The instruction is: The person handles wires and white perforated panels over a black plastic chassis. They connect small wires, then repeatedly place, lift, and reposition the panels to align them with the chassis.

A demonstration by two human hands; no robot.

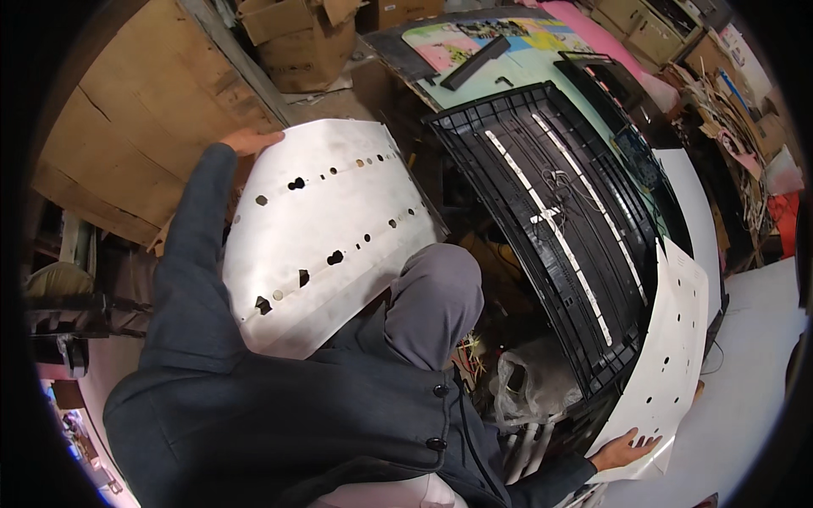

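Observation:
My left hand (pixel 251 141) grips the upper left corner of a white reflector sheet (pixel 318 224), some of its fingers partly hidden. Two rows of holes run across this sheet, which slants beside my raised knee. At the lower right, my right hand (pixel 625 450) lies with fingers spread against a second white sheet with small holes (pixel 669 339). That sheet leans along the near right side of a black television back panel (pixel 525 220). White LED strips (pixel 550 241) and thin wires run along the panel's inside.
Behind the panel is a table (pixel 436 52) with a colourful covering and a black bar (pixel 476 63). Cardboard boxes (pixel 305 42) stand at the back, with a wooden board (pixel 127 110) at left. A clear plastic bag (pixel 533 385) lies below the panel. Piled scraps (pixel 737 127) fill the far right.

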